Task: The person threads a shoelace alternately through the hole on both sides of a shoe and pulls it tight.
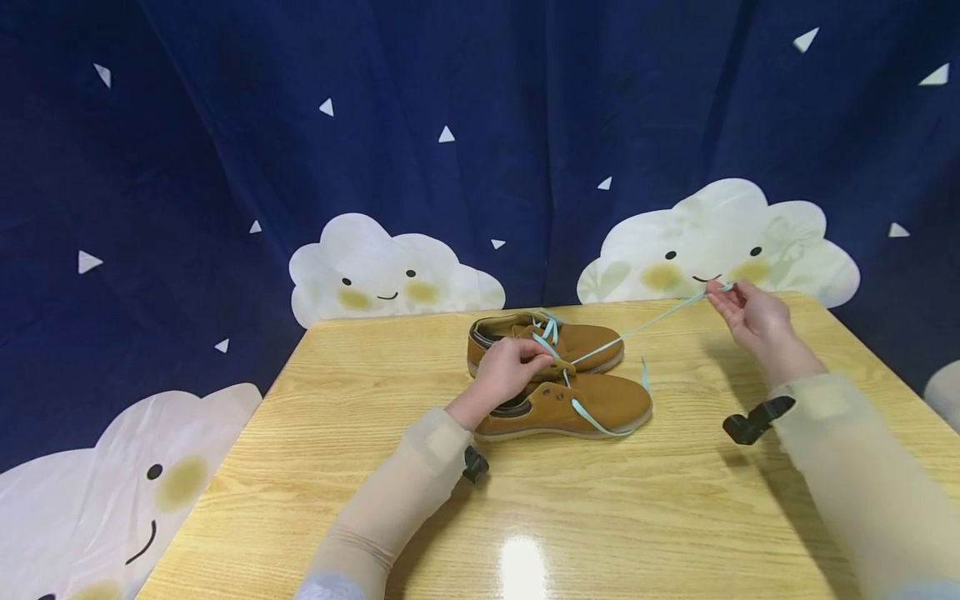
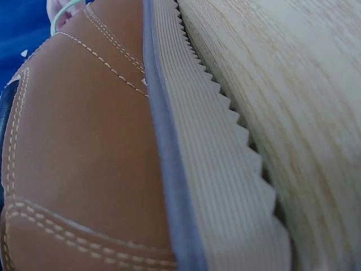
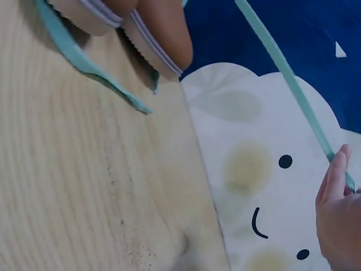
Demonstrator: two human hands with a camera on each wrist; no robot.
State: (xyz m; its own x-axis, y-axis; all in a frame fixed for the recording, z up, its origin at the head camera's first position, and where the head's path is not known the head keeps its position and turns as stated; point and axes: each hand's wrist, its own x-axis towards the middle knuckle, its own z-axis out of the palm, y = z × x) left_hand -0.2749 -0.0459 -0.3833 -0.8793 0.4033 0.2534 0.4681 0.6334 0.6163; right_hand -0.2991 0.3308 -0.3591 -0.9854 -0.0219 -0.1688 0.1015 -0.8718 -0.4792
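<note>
Legibility check, all three views: no text can be read. Brown leather-look lace-up shoes (image 1: pixel 611 402), centre of head view: no readable brand or size number. Dark blue fabric curtain (image 1: pixel 487 67), top of frame: pictorial print only, small white triangles (image 1: pixel 447 135) and white smiling clouds (image 1: pixel 375 250). Pale wood-grain table (image 1: pixel 360 483), lower frame: no legible label.

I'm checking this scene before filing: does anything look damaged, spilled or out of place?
No damage or spill shows. A loose lace hangs down the side of the near shoe, untidy, but the right hand holds another stretch taut, so this seems ordinary.
</note>
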